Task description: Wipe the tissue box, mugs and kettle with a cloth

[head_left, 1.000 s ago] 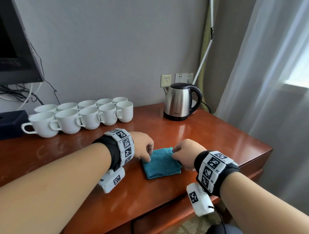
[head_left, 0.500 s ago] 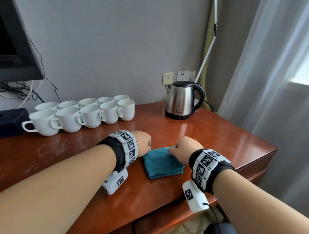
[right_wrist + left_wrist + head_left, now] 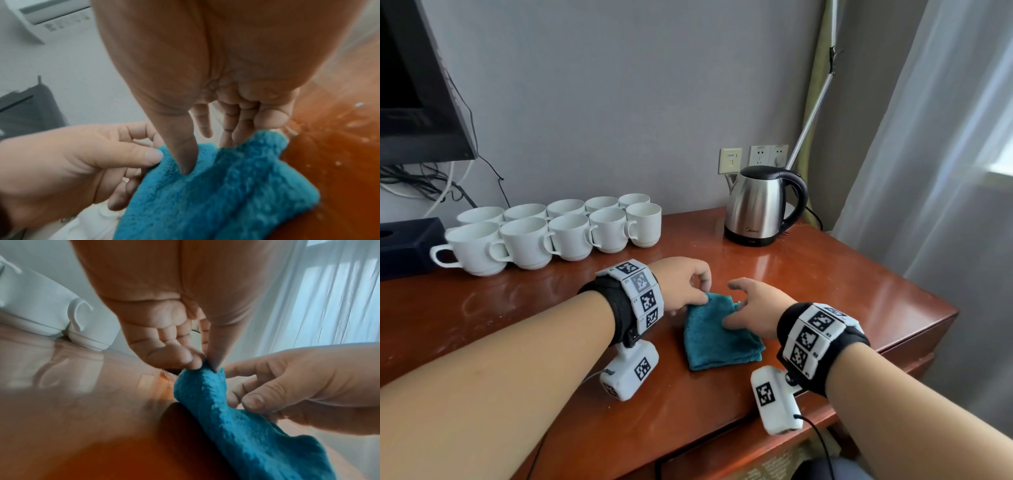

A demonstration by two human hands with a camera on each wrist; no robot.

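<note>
- my left hand pinches the far left corner of the cloth between thumb and curled fingers, lifting that edge off the table.
- my right hand sits at the cloth's right side, fingers loosely spread; the thumb presses down into the pile and the fingertips touch the far edge. i cannot tell whether they grip it.
- the two hands are near each other, not touching, with the cloth between them.
- the cloth is teal, thick and fluffy, folded into a rough square with layered edges at the near right corner.
- the table is glossy reddish-brown wood, with reflections on its top.
- ten white glazed mugs stand upright in two rows at the back left, handles mostly to the left; what is inside them cannot be made out.
- the kettle, brushed steel with a black lid, handle and base, stands at the back right, well apart from the cloth.
- the dark tissue box sits at the far left, just beside the mugs.
</note>
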